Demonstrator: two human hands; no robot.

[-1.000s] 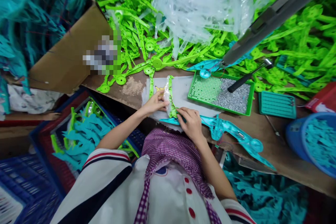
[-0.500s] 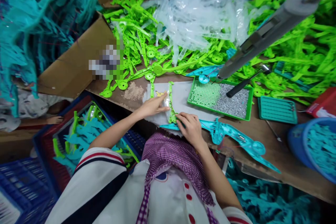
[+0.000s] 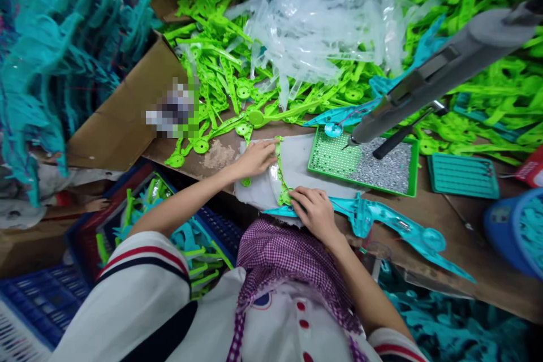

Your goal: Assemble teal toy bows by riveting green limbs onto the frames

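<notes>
A narrow lime-green plastic part (image 3: pixel 280 172) lies upright in my view on a grey-white sheet (image 3: pixel 297 153), with a clear plastic piece (image 3: pixel 275 181) along its left side. At its upper end, my left hand (image 3: pixel 257 158) presses with the fingertips, the index finger stretched out. My right hand (image 3: pixel 314 212) has its fingers curled onto the lower end. Beneath the right hand, a turquoise plastic bow-shaped piece (image 3: pixel 382 218) runs along the table edge to the right. The fingertips' exact grip is partly hidden.
A green tray (image 3: pixel 360 189) holds many small silvery screws. Above it hangs a grey electric screwdriver (image 3: pixel 424 82), beside a black-handled hammer (image 3: pixel 390 144). Lime-green parts (image 3: pixel 229 68) and clear plastic pieces (image 3: pixel 318 22) are heaped behind. A blue bucket (image 3: pixel 504 220) stands at right, a cardboard box (image 3: pixel 123 107) at left.
My left hand has moved up to the top end of the green part. The clear piece now lies along the part's lower left. My right hand stays at the lower end.
</notes>
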